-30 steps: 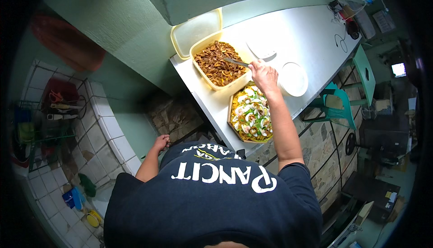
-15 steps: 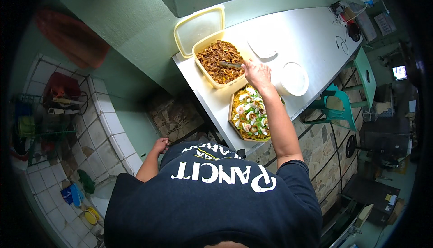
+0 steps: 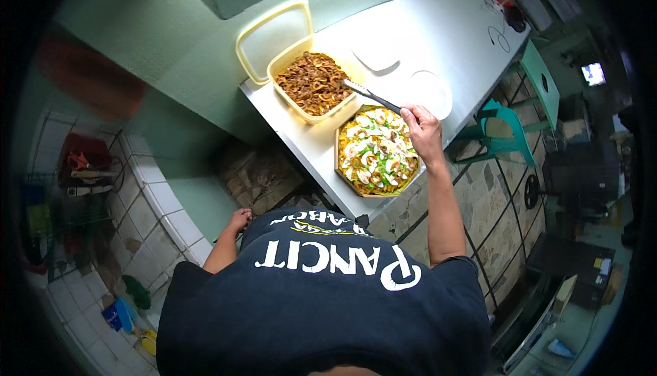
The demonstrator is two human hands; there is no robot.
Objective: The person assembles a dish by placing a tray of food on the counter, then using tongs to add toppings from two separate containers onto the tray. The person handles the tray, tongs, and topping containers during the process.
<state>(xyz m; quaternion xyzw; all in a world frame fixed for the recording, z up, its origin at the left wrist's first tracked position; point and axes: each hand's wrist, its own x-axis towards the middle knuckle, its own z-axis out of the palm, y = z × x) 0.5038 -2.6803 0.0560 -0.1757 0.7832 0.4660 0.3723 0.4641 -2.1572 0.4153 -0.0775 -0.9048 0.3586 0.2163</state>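
My right hand (image 3: pixel 423 130) is closed round the dark handle of a pair of tongs (image 3: pixel 373 95), whose metal end reaches left to the rim of a yellowish plastic tub. Dark brown, saucy cooked pieces (image 3: pixel 311 83) fill much of the tub (image 3: pixel 277 78); its lid (image 3: pixel 274 39) leans against the wall behind it. Just below the tongs sits an octagonal tray (image 3: pixel 337 147) of yellow noodles topped with egg slices, green bits and brown rings. My left hand (image 3: pixel 239 219) hangs low beside my body, fingers loosely apart, with no object visible in it.
A white round container (image 3: pixel 432 95) and a white lid (image 3: pixel 376 56) stand on the white table (image 3: pixel 291 126). Cables and small items lie at the table's far right end. A green plastic chair (image 3: pixel 503 133) is close to its right side. At left is a tiled ledge (image 3: pixel 154 183).
My right hand has drawn back from over the tub toward the right, carrying the tongs with it. More of the noodle tray shows now. The whole view has shifted slightly.
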